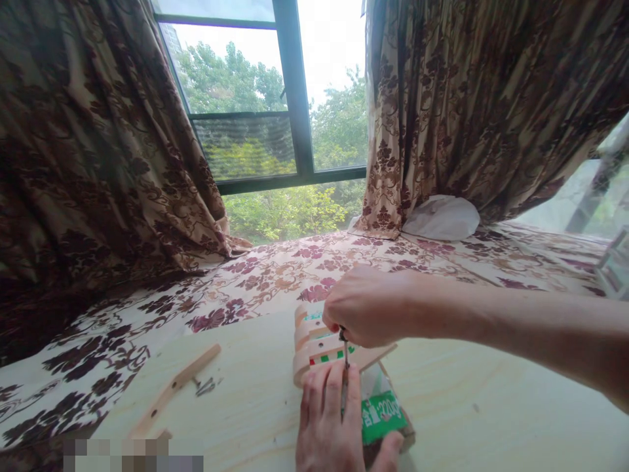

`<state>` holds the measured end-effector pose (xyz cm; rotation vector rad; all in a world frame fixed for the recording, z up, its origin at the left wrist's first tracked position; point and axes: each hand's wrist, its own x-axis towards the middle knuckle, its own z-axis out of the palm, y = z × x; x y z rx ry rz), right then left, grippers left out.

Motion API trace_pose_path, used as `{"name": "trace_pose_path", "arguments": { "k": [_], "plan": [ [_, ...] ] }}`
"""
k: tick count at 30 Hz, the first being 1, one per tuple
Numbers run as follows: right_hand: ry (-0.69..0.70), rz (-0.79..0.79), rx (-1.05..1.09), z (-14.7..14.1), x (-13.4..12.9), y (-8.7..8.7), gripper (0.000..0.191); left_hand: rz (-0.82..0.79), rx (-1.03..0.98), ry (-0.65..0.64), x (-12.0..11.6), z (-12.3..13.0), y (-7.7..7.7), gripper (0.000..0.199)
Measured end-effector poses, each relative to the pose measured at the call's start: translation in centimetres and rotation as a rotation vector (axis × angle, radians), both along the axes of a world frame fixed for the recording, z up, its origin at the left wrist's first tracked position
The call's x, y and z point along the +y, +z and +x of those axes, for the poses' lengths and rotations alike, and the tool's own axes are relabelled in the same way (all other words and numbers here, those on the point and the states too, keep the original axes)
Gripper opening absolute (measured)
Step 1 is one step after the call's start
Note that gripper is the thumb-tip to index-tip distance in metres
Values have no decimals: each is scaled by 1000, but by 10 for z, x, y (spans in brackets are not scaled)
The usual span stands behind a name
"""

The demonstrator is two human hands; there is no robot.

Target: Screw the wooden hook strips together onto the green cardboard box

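My right hand (363, 305) is closed round the top of a thin screwdriver (346, 354), whose handle is mostly hidden in the fist. Its metal shaft points down between the fingers of my left hand (327, 419). That left hand lies over a slatted pale wooden piece (301, 371), holding it against a box with a green label (386, 416), thumb out at the box's near side. The wooden slats have rounded ends and dark screw holes. The screwdriver's tip, and any screw under it, are hidden by my left fingers.
On the pale wooden board (246, 393), to the left, lie a long wooden strip with holes (179, 380) and several loose screws (205, 387). Behind is a flower-patterned cloth (275, 275), with a white bag (442, 217) by the curtain (432, 98).
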<state>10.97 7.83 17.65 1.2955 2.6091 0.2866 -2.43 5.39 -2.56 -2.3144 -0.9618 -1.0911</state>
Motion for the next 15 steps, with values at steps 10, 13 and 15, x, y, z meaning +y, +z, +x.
{"name": "trace_pose_path", "arguments": {
  "k": [10,13,15],
  "plan": [
    [-66,-87,-73,-5,1,9,17,71,96,-21,5,-3,2,72],
    [-51,-89,-78,-5,3,8,15,27,33,-16,2,0,0,70],
    [-3,-59,-70,-5,3,6,13,-6,-10,-7,1,0,0,70]
  ]
}}
